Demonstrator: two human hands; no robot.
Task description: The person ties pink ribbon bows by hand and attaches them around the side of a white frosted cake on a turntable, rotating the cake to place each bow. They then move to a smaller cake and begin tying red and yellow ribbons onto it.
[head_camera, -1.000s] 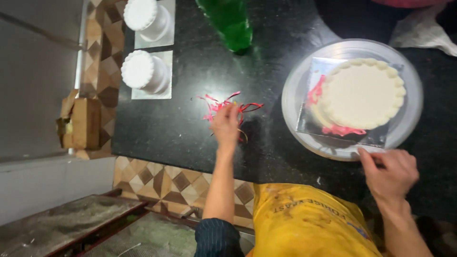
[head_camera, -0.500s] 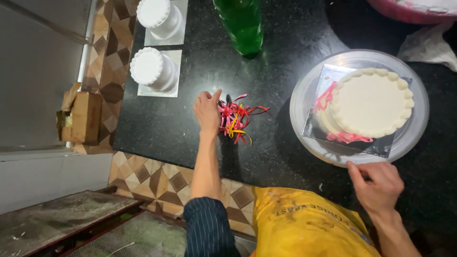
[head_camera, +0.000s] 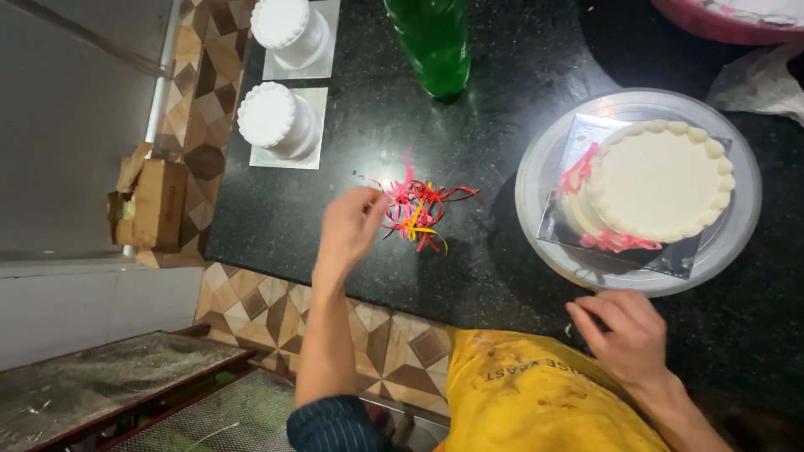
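My left hand (head_camera: 347, 230) hovers at the left edge of a small pile of red, pink and yellow strips (head_camera: 419, 209) on the black stone counter (head_camera: 486, 151). Its fingers are bent close together, and I cannot tell if they pinch a strip. My right hand (head_camera: 628, 335) rests at the counter's front edge, fingers loosely bent and holding nothing, just below the rim of a grey turntable (head_camera: 536, 167). On the turntable a round white cake (head_camera: 662, 176) sits on a silver board, with red strips stuck to its left and front side.
Two small white cakes (head_camera: 272, 117) (head_camera: 285, 25) stand on square boards at the counter's left end. A green bottle (head_camera: 435, 42) stands behind the strips. A pink object (head_camera: 720, 17) and crumpled wrap (head_camera: 758, 79) lie at top right. A cardboard box (head_camera: 151, 201) sits on the patterned floor.
My left hand has drawn back left off the strip pile, which now lies more gathered. My right hand stays near the turntable's front rim. The view has shifted closer.
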